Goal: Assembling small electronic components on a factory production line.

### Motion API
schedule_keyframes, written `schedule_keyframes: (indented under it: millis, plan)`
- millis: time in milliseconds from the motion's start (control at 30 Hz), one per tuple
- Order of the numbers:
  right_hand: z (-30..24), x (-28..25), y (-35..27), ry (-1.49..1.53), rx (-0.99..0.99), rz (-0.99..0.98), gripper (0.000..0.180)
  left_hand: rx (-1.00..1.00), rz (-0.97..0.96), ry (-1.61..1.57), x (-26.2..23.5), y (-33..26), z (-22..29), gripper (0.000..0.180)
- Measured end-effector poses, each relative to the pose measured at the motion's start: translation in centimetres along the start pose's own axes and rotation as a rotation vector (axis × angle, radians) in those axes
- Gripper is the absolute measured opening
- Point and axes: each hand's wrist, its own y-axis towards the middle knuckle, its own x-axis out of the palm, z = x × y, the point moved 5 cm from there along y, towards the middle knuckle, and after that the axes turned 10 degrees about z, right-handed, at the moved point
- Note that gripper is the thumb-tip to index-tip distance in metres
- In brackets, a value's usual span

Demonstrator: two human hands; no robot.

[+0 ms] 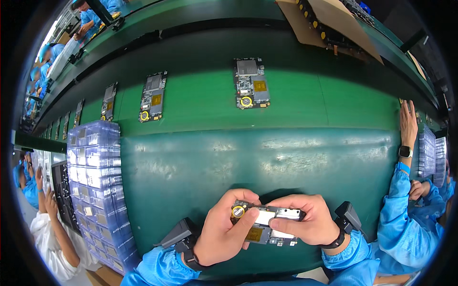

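Left: a stack of clear plastic trays (93, 178) stands at the edge of the bench (191, 162). Beyond, similar boards (153, 83) lie spaced out along a green strip (200, 97). Near the front edge, the left hand (222, 231) has its fingers closed on the left end of a circuit board (264, 219), thumb across its face just beside a yellow-ringed disc (238, 212). The board is held off the bench. The right hand (310, 221) grips the other end, thumb on the face, other fingers mostly hidden behind. Step in hand (judgement): two-handed handling, thumbs apparently pressing the face. Next move calls for even support at both ends and light thumb pressure. Far right: a co-worker's hand (409, 126) reaches over the strip.
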Motion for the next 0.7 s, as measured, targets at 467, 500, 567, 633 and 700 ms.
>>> schedule_keyframes:
  millis: [467,500,567,633,700]
  plan:
    - [-0.47,-0.04,-0.17,-0.084,-0.127,0.104,0.024,0.08,-0.01,0.178,0.2,-0.48,0.39,0.027]
    - [-0.29,-0.23,-0.12,-0.086,-0.132,0.105,0.024,0.139,-0.062,0.083,0.48,-0.54,0.3,0.029]
    - [-0.15,-0.69,-0.01,-0.09,-0.178,0.085,0.021,0.203,-0.114,-0.013,0.77,-0.65,0.55,0.032]
    - [-0.24,-0.85,-0.05,-0.106,-0.198,0.093,0.02,0.091,-0.196,0.016,0.96,-0.73,0.15,0.037]
    - [-0.5,-0.94,-0.21,-0.121,-0.217,0.103,0.019,0.114,-0.212,0.078,0.71,-0.71,0.04,0.037]
